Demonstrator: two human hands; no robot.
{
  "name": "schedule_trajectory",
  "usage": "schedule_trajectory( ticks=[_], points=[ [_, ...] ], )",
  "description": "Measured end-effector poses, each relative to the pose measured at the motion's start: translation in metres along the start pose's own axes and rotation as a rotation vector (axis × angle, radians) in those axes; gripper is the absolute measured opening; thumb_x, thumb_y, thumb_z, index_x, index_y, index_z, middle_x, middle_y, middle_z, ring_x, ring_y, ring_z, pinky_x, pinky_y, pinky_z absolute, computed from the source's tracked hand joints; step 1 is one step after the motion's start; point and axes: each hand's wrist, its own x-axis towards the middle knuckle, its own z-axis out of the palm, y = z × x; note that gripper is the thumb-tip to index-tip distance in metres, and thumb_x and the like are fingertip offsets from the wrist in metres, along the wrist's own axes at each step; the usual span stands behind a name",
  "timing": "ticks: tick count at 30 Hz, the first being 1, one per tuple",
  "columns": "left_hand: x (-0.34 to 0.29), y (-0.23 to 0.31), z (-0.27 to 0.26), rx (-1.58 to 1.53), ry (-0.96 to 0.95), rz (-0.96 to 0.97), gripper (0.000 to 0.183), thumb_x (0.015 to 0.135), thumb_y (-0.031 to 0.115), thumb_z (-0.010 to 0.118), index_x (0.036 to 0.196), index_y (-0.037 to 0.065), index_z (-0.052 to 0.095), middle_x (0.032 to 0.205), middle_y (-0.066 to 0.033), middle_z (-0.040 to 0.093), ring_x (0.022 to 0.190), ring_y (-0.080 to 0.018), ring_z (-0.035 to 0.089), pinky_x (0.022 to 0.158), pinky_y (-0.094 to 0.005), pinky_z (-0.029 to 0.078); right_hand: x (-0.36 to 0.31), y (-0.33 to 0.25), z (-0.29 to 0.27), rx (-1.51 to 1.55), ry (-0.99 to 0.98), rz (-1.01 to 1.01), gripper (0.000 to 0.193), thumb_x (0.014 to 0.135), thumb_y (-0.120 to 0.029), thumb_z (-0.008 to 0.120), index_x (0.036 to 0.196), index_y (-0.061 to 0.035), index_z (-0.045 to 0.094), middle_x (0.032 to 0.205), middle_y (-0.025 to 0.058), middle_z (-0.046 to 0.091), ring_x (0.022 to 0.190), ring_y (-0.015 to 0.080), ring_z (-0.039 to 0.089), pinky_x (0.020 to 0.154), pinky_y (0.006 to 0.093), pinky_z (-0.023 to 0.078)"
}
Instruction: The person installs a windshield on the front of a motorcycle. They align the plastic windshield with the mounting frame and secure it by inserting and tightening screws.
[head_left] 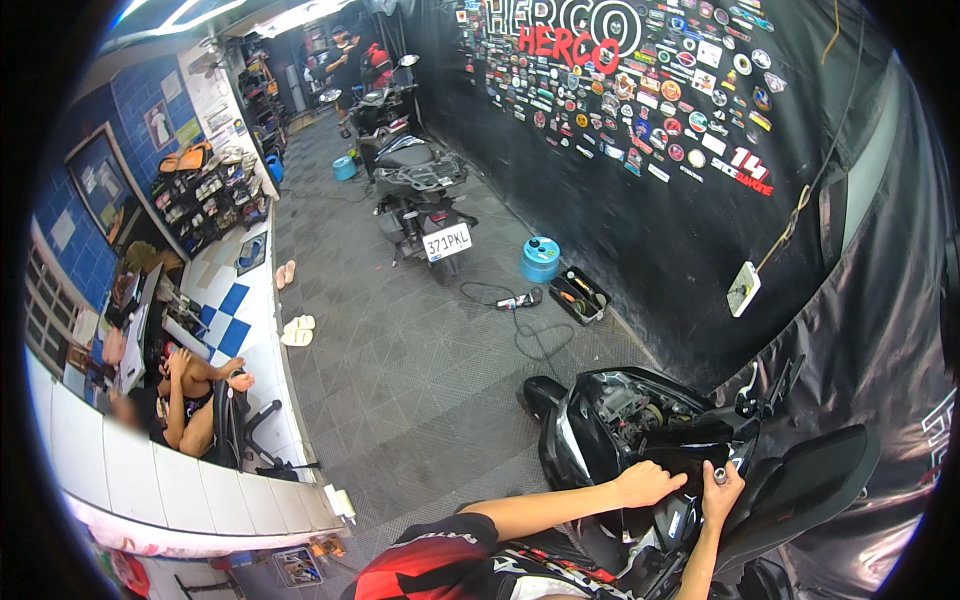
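Observation:
A black scooter (585,440) stands at the lower right with its front cover off, so its inner parts show. Over its inner panel my left hand (650,485) is closed in a fist, thumb side toward the right hand; what it grips, if anything, is hidden. Close to its right, my right hand (722,490) is closed around a small tool with a round metal end (720,476), like a socket. The rest of that tool is covered by my fingers. To the right of my hands is the scooter's black seat (820,490).
Beyond the scooter lie an open toolbox (580,296), a corded power tool (520,299) with its cable looped on the floor, and a blue round container (540,259). A second motorcycle (425,200) is parked farther off. A person (190,400) sits at the left; others are at the back.

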Motion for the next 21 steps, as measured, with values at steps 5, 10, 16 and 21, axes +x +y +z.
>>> schedule_trajectory(
  ticks=[5,10,16,21],
  points=[
    [0.011,0.008,0.013,-0.021,-0.009,-0.121,0.031,0.098,0.029,0.052,0.085,0.003,0.061,0.057,-0.0146,0.062,0.055,-0.0325,0.065,0.051,-0.0446,0.050,0.000,0.003,0.000,-0.037,0.005,-0.038,0.050,0.081,-0.011,0.077,0.064,-0.0026,0.032,0.052,0.0016,0.029,0.054,0.0080,0.028,0.047,0.0340,0.021],
    [0.004,0.015,-0.018,-0.018,0.000,-0.046,0.030,0.094,0.028,0.056,0.083,0.001,0.061,0.055,-0.0152,0.059,0.053,-0.0338,0.064,0.049,-0.0447,0.050,-0.001,0.004,-0.004,-0.054,-0.025,-0.018,0.046,0.084,-0.012,0.075,0.064,-0.0029,0.035,0.057,-0.0026,0.031,0.057,0.0072,0.029,0.050,0.0320,0.022],
    [0.007,0.002,-0.008,-0.055,-0.099,-0.026,0.025,0.089,0.023,0.057,0.084,0.000,0.062,0.059,-0.0181,0.062,0.058,-0.0366,0.065,0.054,-0.0475,0.051,0.000,-0.010,-0.004,-0.076,-0.057,-0.021,0.047,0.085,-0.013,0.075,0.064,-0.0029,0.034,0.058,-0.0027,0.029,0.058,0.0070,0.030,0.050,0.0317,0.022],
    [0.000,0.022,-0.001,-0.466,-0.086,-0.337,0.027,0.087,0.027,0.058,0.087,0.002,0.067,0.076,-0.0222,0.068,0.073,-0.0415,0.067,0.070,-0.0517,0.054,-0.004,0.009,-0.007,0.001,-0.043,0.036,0.041,0.088,-0.019,0.075,0.069,-0.0052,0.041,0.060,-0.0014,0.030,0.059,0.0082,0.029,0.051,0.0321,0.023]
  ],
)
